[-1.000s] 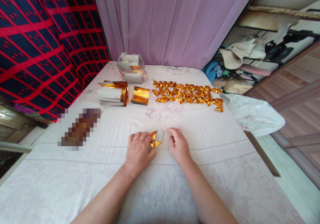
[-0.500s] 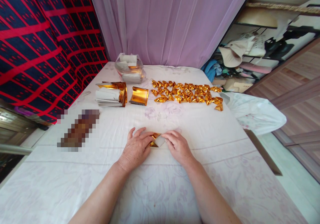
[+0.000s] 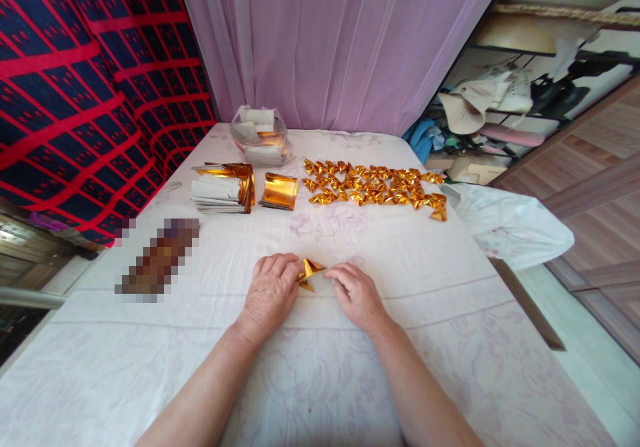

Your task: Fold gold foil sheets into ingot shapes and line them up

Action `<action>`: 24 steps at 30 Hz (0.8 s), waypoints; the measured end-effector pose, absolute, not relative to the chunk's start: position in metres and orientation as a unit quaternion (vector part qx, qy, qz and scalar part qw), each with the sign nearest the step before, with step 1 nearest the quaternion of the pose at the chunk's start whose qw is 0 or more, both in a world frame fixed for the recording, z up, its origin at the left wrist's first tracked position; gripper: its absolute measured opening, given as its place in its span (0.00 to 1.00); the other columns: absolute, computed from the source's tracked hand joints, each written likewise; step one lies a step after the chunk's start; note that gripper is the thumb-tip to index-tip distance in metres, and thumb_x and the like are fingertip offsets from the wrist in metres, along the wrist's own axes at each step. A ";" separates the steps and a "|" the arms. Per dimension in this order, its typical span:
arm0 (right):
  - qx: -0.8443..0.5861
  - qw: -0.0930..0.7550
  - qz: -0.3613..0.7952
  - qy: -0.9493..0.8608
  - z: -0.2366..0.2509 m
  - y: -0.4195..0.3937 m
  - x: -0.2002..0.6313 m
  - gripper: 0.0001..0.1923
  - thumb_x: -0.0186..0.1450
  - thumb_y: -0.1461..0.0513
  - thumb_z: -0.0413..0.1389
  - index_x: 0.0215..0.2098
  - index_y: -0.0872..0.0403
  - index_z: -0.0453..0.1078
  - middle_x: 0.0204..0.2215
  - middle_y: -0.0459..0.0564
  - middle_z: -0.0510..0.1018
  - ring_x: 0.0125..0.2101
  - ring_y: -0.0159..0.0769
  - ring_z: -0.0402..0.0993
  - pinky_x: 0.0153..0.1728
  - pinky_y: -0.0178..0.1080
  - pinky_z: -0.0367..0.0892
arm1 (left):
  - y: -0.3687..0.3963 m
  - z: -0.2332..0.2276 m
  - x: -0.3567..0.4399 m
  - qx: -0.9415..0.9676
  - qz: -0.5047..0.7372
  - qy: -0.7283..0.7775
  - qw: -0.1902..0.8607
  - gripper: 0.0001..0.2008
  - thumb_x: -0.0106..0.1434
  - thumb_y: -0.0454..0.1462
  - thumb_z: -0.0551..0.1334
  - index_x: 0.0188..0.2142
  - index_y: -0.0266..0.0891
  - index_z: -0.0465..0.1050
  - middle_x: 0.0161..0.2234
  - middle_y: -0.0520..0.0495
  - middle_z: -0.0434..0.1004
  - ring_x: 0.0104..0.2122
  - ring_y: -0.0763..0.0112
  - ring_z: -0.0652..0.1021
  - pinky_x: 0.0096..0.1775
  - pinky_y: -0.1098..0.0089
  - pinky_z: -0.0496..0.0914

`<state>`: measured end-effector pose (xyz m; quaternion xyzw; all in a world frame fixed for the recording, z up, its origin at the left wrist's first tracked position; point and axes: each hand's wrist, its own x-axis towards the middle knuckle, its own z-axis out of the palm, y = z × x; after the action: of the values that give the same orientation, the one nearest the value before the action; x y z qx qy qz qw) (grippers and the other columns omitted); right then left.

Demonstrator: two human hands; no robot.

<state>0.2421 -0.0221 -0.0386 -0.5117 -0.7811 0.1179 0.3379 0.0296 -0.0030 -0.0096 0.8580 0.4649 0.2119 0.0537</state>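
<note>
Between my hands, just above the table, is a partly folded sheet of gold foil paper (image 3: 311,268) with raised, pointed edges. My left hand (image 3: 273,290) grips its left end, fingers curled together. The thumb and fingertips of my right hand (image 3: 356,294) pinch its right tip. Farther back lies a small stack of gold foil paper (image 3: 279,192). To its right several folded gold foil pieces (image 3: 373,186) are laid out in rows.
A thicker pile of foil paper (image 3: 220,194) stands at the back left, with a clear plastic bag (image 3: 260,137) of more sheets behind it. A pixelated patch (image 3: 160,260) covers something on the left. A white plastic bag (image 3: 515,224) hangs by the right table edge.
The foil paper has gone from lying fairly flat to standing up in a folded, pointed shape. My left fingers have curled in closer, while my right hand has barely moved.
</note>
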 end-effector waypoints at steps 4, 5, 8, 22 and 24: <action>-0.554 0.337 0.085 -0.756 -0.038 -0.021 0.243 0.20 0.61 0.71 0.47 0.48 0.53 0.70 0.40 0.52 0.78 0.42 0.42 0.72 0.44 0.44 0.69 | -0.004 -0.010 0.029 0.867 0.167 0.465 0.061 0.09 0.63 0.30 0.57 0.39 0.41 0.75 0.41 0.46 0.78 0.39 0.61 0.75 0.42 0.59 0.68; -0.555 0.329 0.084 -0.759 -0.037 -0.021 0.242 0.21 0.60 0.72 0.47 0.49 0.53 0.69 0.41 0.53 0.78 0.43 0.43 0.71 0.45 0.45 0.68 | -0.005 -0.009 0.030 0.868 0.161 0.464 0.068 0.10 0.64 0.30 0.57 0.40 0.42 0.75 0.42 0.46 0.78 0.40 0.61 0.75 0.43 0.59 0.68; -0.544 0.310 0.095 -0.774 -0.035 -0.020 0.241 0.24 0.59 0.73 0.46 0.51 0.53 0.69 0.42 0.53 0.78 0.43 0.43 0.70 0.45 0.46 0.68 | -0.009 -0.007 0.031 0.870 0.155 0.459 0.089 0.11 0.65 0.31 0.57 0.43 0.42 0.75 0.44 0.46 0.78 0.42 0.61 0.75 0.44 0.58 0.67; -0.524 0.327 0.158 -0.771 -0.038 -0.021 0.244 0.23 0.56 0.74 0.47 0.45 0.50 0.72 0.37 0.47 0.80 0.39 0.38 0.73 0.42 0.41 0.67 | -0.014 -0.003 0.038 0.851 0.139 0.500 0.086 0.12 0.62 0.42 0.65 0.44 0.42 0.74 0.45 0.46 0.77 0.44 0.57 0.74 0.44 0.56 0.64; -0.521 0.324 0.161 -0.773 -0.036 -0.022 0.244 0.22 0.57 0.74 0.49 0.44 0.50 0.72 0.38 0.48 0.80 0.40 0.38 0.73 0.42 0.42 0.67 | -0.011 -0.003 0.036 0.851 0.137 0.500 0.083 0.11 0.63 0.41 0.64 0.44 0.42 0.74 0.45 0.46 0.78 0.43 0.57 0.75 0.45 0.56 0.64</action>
<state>0.2439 -0.0216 -0.0364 -0.5214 -0.7729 0.1613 0.3236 0.0357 -0.0115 -0.0034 0.8512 0.4997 0.1374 0.0828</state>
